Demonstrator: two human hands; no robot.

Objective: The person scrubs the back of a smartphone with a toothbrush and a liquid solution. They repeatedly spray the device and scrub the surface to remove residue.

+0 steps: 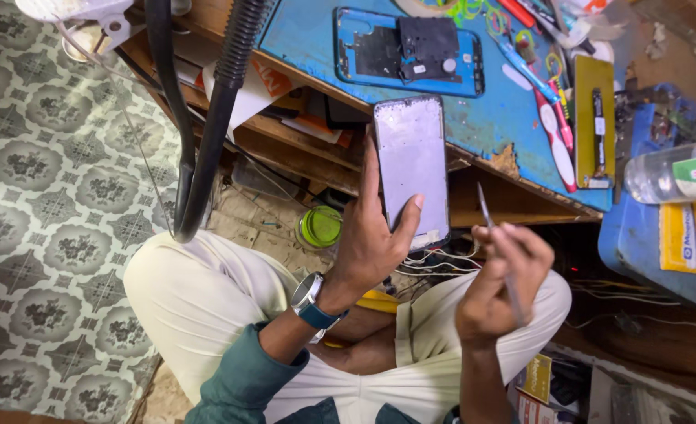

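Note:
My left hand [370, 243] grips a phone screen panel [412, 161], pale grey with a dark rim, held upright above my lap with the thumb on its face. A watch with a blue strap sits on that wrist. My right hand [499, 289] is closed around a thin metal tool [488, 218] whose tip points up toward the panel's right edge, a little apart from it. On the blue work mat [316, 35] lies a blue phone frame [408, 52] with a dark board in it.
A green-lidded jar [320, 226] stands on the floor under the wooden desk. Black hoses [206, 118] hang at left. Toothbrushes [554, 129], a yellow block [595, 118], a clear bottle [674, 171] and a blue box [646, 235] lie at right. Loose wires trail below.

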